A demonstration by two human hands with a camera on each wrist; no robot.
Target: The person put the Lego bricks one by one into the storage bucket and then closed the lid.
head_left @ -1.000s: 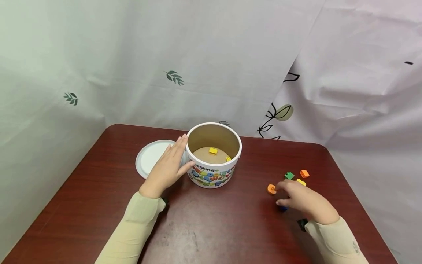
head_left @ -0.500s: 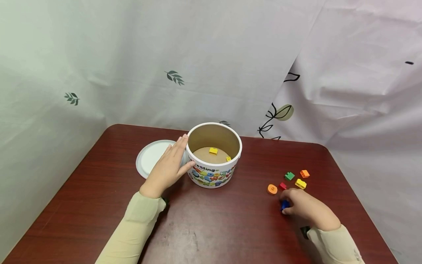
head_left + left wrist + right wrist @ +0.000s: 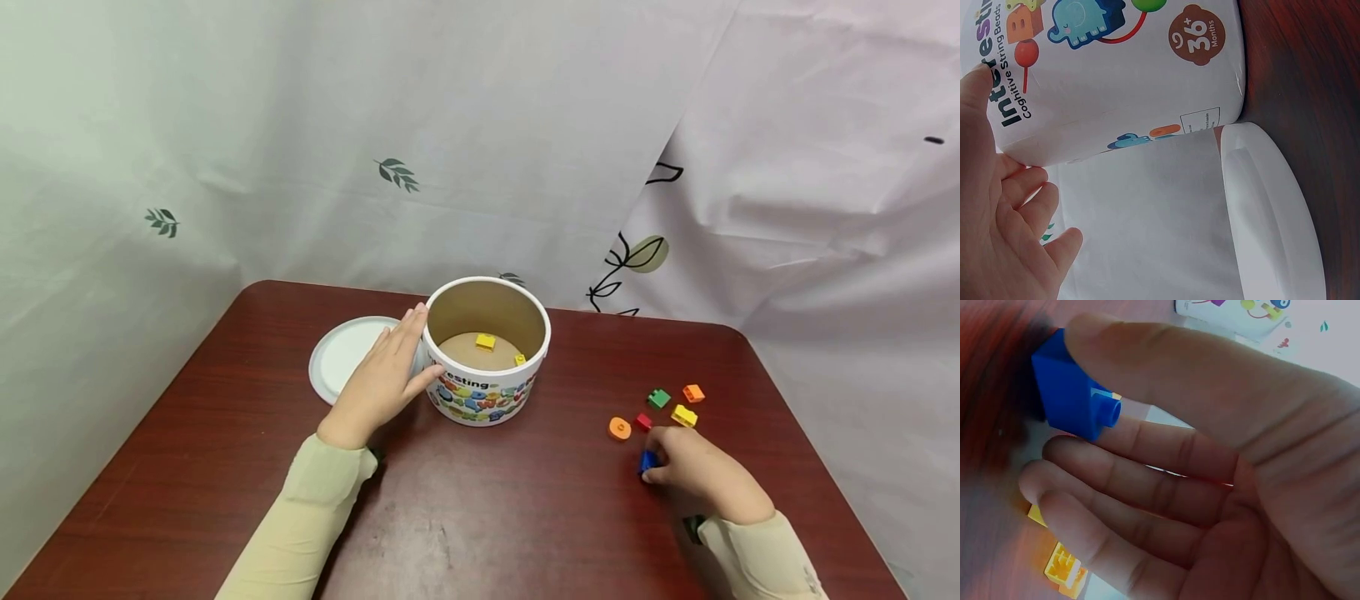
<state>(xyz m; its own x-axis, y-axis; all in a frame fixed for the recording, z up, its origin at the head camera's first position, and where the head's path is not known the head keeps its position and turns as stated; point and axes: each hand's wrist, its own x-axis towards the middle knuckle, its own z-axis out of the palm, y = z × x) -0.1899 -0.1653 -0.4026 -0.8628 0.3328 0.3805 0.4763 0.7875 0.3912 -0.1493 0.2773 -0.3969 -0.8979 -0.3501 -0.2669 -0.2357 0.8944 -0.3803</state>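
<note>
A round white tub [image 3: 487, 357] with coloured prints stands open mid-table; two small yellow blocks [image 3: 485, 341] lie on its cardboard floor. My left hand [image 3: 386, 379] rests flat against the tub's left side [image 3: 1116, 75], fingers straight. At the right, my right hand [image 3: 693, 471] pinches a blue block [image 3: 648, 462] [image 3: 1072, 394] between thumb and fingers, low over the table. Just beyond it lie an orange ring piece [image 3: 619, 427], a red block [image 3: 643, 421], a green block [image 3: 658, 397], a yellow block [image 3: 683, 415] and an orange block [image 3: 693, 392].
The tub's white lid [image 3: 341, 358] [image 3: 1272, 212] lies flat on the dark red table [image 3: 487, 517], left of the tub and partly under my left hand. White patterned curtains hang close behind and at both sides.
My right hand drew back from the orange ring toward me and closed its fingers on the blue block. The red and yellow blocks came into view. My left hand stayed put.
</note>
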